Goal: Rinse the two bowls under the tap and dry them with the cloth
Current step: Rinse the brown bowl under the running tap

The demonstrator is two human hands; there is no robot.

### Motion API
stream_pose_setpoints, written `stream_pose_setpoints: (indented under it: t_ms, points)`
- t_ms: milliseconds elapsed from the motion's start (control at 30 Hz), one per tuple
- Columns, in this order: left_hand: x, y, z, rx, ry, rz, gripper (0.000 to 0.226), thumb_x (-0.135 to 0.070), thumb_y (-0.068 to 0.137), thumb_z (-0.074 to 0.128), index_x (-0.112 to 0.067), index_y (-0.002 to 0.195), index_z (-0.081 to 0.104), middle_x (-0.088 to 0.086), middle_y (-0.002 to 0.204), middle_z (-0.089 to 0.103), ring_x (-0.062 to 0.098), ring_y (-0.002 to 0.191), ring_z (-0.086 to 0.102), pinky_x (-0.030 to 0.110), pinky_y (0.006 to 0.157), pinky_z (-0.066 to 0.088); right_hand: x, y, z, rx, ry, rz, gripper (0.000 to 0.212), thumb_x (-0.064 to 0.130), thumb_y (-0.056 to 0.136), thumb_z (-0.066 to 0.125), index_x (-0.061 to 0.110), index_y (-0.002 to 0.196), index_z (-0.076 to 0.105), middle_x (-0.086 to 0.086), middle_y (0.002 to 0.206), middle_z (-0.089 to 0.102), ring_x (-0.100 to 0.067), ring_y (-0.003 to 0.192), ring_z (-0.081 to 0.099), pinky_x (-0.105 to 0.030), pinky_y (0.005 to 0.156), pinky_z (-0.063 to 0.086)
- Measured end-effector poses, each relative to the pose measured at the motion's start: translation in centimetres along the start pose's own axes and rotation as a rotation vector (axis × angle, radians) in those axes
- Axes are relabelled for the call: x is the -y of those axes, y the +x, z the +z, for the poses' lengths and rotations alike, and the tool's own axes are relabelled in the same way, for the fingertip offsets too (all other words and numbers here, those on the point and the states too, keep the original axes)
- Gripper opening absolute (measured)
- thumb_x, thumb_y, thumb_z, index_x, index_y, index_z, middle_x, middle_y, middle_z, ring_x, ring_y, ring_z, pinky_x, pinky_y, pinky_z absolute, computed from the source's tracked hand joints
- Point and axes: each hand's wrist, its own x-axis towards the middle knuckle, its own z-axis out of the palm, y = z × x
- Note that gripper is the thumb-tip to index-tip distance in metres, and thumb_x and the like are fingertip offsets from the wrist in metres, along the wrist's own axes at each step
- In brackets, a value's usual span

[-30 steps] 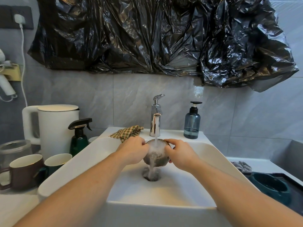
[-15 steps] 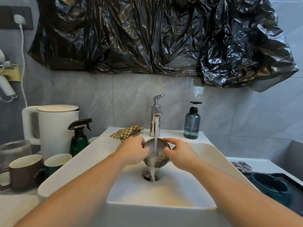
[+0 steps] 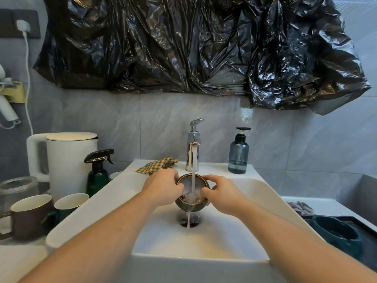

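Note:
A small brown bowl (image 3: 191,206) is held over the drain of the white sink (image 3: 255,193), tilted toward me. My left hand (image 3: 163,188) grips its left rim and my right hand (image 3: 221,194) grips its right rim. Water runs from the chrome tap (image 3: 192,154) into the bowl and spills over its near edge down to the drain (image 3: 188,220). A checked yellow cloth (image 3: 157,166) lies crumpled on the sink's back ledge, left of the tap. A dark teal bowl (image 3: 336,234) sits on a black tray at the right.
A blue soap dispenser (image 3: 238,154) stands right of the tap. Left of the sink are a green spray bottle (image 3: 97,172), a white kettle (image 3: 65,160), a brown mug (image 3: 30,215), a teal mug (image 3: 70,203) and a glass jar (image 3: 16,188). A grey rag (image 3: 301,208) lies at right.
The bowl has been tipped so its opening faces me more, and the water overflow has thinned to a narrow stream. Both hands have shifted slightly on the rim.

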Motion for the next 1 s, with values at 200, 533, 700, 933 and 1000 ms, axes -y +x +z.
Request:
stream_pose_setpoints:
  t_ms: [200,533,700,933,1000]
  points:
    - [-0.41,-0.21,-0.26,-0.066,-0.003,0.030,0.011,-0.041,0.097,0.061,-0.031,0.097,0.066,-0.008,0.089,0.068,0.021,0.089,0.062,0.034,0.069,0.044,-0.28,0.24,0.13,0.021,-0.007,0.000,0.051,0.027,0.099,0.056,0.029,0.149,0.048,-0.003,0.106,0.072,-0.007,0.081,0.066,-0.022,0.064,0.052]
    - [-0.89,-0.87,-0.74,-0.055,0.049,0.067,0.018,-0.045,0.098,0.062,-0.028,0.100,0.068,-0.005,0.089,0.066,0.022,0.088,0.059,0.034,0.073,0.041,-0.73,0.71,0.35,0.107,-0.050,0.031,0.046,0.028,0.101,0.051,0.025,0.147,0.051,-0.003,0.115,0.071,0.000,0.081,0.064,-0.026,0.082,0.050]
    - [-0.80,-0.71,-0.60,-0.010,0.059,0.054,0.019,-0.045,0.097,0.059,-0.028,0.094,0.068,-0.006,0.086,0.066,0.023,0.087,0.060,0.035,0.071,0.041,-0.62,0.74,0.34,0.114,-0.051,0.051,0.044,0.027,0.102,0.048,0.025,0.146,0.051,-0.004,0.107,0.074,-0.005,0.079,0.069,-0.022,0.071,0.052]
    - [-0.43,-0.47,-0.20,0.132,0.000,0.020,0.030,-0.048,0.098,0.058,-0.024,0.086,0.070,-0.002,0.084,0.072,0.019,0.083,0.065,0.034,0.068,0.047,-0.67,0.68,0.34,0.115,-0.082,0.064,0.039,0.020,0.103,0.043,0.017,0.139,0.058,-0.008,0.094,0.074,-0.018,0.080,0.073,-0.026,0.070,0.052]
    - [-0.35,-0.30,-0.09,0.136,-0.061,0.000,0.041,-0.053,0.100,0.054,-0.021,0.076,0.065,-0.003,0.073,0.067,0.019,0.074,0.061,0.035,0.065,0.044,-0.72,0.68,0.30,0.080,-0.081,0.050,0.041,0.020,0.101,0.044,0.018,0.140,0.056,-0.009,0.095,0.074,-0.019,0.076,0.072,-0.026,0.065,0.050]
